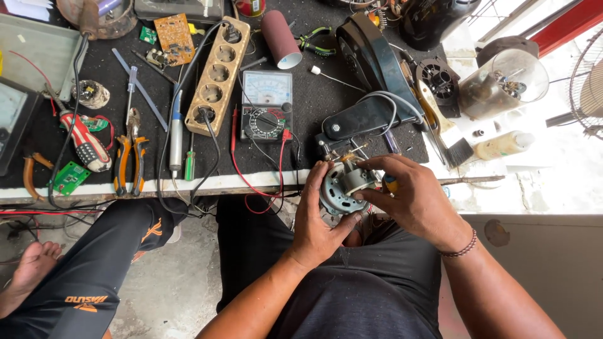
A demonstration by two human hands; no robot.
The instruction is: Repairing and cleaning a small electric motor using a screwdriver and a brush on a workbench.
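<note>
Both hands are wrapped around a small grey electric motor [342,185], held just off the front edge of the workbench [56,63], over the lap. Left hand [316,220] cups it from below and the side with the thumb up on the casing; right hand [414,198] closes on it from the right, fingers curled over the top, and something yellow and blue pokes out under them, can't tell what. Behind on the black mat sits a black fan base [370,81], then a beige power strip [217,75], an analog multimeter [267,105], orange-handled pliers [129,157] and a little green screwdriver [190,164].
</note>
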